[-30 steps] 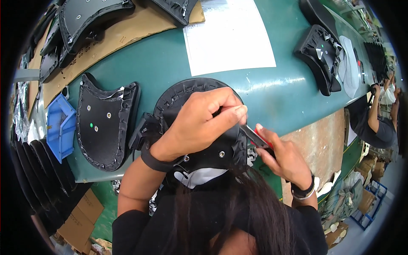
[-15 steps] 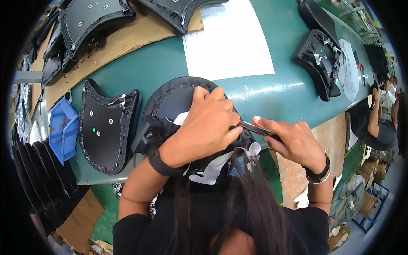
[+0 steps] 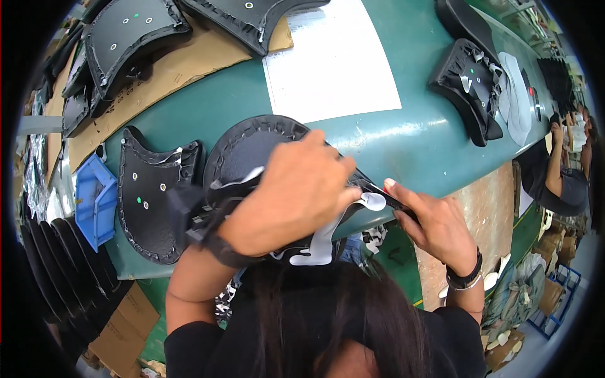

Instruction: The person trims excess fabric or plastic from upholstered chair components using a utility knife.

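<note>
A black moulded seat-shaped part (image 3: 249, 148) with a stitched rim lies at the near edge of the green table (image 3: 409, 145). My left hand (image 3: 299, 192) presses down on it, fingers curled over a white cut-out liner (image 3: 328, 236) that hangs off the part's near side. My right hand (image 3: 435, 223) grips a slim dark tool (image 3: 391, 198) whose tip reaches the part next to my left fingers. A wristband sits on each of my wrists. My hair hides the near side of the part.
A second black part with small holes (image 3: 154, 201) lies to the left, next to a blue bin (image 3: 94, 198). A white sheet (image 3: 331, 60) and cardboard (image 3: 157, 75) with more black parts lie farther back. Another black part (image 3: 469, 88) sits right. A seated person (image 3: 564, 179) works at far right.
The view has shifted. My left hand has slid over the part's near right side, my right hand has risen to the table edge, and more white liner shows below my left hand.
</note>
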Demonstrator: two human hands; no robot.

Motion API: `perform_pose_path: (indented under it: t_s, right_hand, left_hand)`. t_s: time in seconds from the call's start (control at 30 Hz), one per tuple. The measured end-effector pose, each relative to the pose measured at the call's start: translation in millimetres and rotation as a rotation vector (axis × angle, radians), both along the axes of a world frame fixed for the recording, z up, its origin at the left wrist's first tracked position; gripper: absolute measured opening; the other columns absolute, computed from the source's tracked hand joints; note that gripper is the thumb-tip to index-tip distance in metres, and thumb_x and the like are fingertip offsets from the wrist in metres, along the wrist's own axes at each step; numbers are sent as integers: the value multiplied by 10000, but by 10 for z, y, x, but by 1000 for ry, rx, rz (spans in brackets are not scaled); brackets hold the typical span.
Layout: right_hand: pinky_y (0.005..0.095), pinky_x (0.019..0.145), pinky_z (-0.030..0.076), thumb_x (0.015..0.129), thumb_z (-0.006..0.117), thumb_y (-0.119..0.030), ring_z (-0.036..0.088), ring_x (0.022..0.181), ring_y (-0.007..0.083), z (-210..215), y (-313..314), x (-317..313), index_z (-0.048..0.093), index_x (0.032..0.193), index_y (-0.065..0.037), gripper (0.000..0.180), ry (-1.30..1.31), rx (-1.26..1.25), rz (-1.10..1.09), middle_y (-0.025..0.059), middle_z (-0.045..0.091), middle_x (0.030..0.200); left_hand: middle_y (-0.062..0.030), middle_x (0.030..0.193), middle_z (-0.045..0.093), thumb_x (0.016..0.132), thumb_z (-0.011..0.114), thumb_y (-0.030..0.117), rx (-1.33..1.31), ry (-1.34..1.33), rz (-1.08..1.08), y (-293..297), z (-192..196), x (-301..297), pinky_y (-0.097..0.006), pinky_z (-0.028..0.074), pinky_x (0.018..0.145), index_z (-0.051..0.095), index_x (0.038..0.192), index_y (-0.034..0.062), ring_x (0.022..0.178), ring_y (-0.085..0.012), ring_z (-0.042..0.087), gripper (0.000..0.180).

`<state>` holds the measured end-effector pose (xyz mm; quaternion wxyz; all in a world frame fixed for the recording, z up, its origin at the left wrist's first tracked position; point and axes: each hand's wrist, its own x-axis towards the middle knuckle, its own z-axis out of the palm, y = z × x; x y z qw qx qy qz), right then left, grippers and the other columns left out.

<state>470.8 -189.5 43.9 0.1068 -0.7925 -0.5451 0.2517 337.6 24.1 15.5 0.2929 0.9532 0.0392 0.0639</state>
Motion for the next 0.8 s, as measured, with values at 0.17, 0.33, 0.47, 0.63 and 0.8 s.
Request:
perform_pose_path:
  t_s: [0.17,0.33,0.47,0.63,0.8]
  right_hand:
    - [462,589,490,900,641,-182,629,689,391,-82,-135,-218,491,1389,-125,515,84,-18,-114,173,662,823]
    - [443,638,523,913,636,-188,654,785,398,-129,-204,-440,499,1371,-108,484,187,101,-326,186,687,993]
    - [450,660,523,898,646,-169,654,821,403,-139,-45,-166,515,1364,-149,485,175,75,-272,197,680,1055]
    - [394,762,537,920,627,-140,688,896,367,-258,-68,186,489,1383,-118,484,349,254,-432,215,660,1136]
    - [405,966,477,958,574,-143,596,1177,380,-432,-312,-204,363,1441,-4,546,468,386,-579,243,526,1365]
  left_hand:
    - [11,612,401,845,639,176,-880,35,427,196,-35,71,-289,388,605,565,655,31,586,-136,407,250]
    - [-7,735,547,833,722,258,-347,-266,254,220,7,135,-260,360,633,614,786,58,671,-149,515,233]
    - [-74,845,587,745,781,455,-19,-197,109,-52,207,114,-354,403,672,607,906,71,744,-265,571,451]
    - [-71,750,496,743,765,490,48,-133,119,-408,-81,198,-388,397,642,562,916,54,703,-283,520,511]
    - [-69,749,485,807,732,242,80,-85,221,-376,-241,179,-383,377,658,596,839,69,740,-266,500,222]
